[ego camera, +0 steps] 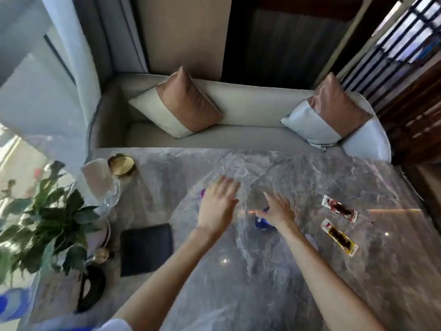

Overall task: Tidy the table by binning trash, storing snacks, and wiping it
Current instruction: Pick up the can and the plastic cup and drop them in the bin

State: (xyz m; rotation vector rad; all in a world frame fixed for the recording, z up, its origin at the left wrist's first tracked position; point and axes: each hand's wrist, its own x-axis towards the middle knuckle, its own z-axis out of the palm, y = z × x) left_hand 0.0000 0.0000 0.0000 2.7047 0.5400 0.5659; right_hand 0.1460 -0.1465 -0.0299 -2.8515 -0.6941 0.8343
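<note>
Both my hands are stretched over the middle of the grey marble table [298,271]. My left hand [218,206] is flat with fingers apart, over a small purple thing [202,193] that it mostly hides. My right hand [278,211] pinches the top of a blue wrapper [261,223] that rests on the table. Two snack packets lie to the right, one red and white [339,208], one yellow-edged with a dark strip [339,237]. A dark folded cloth [146,249] lies at the left. The frame is blurred.
A potted plant [45,225] stands at the table's left edge, with a clear glass container [102,185] and a gold round dish [122,165] behind it. A black object [91,287] lies near the front left. A sofa [238,137] with two cushions lines the far side.
</note>
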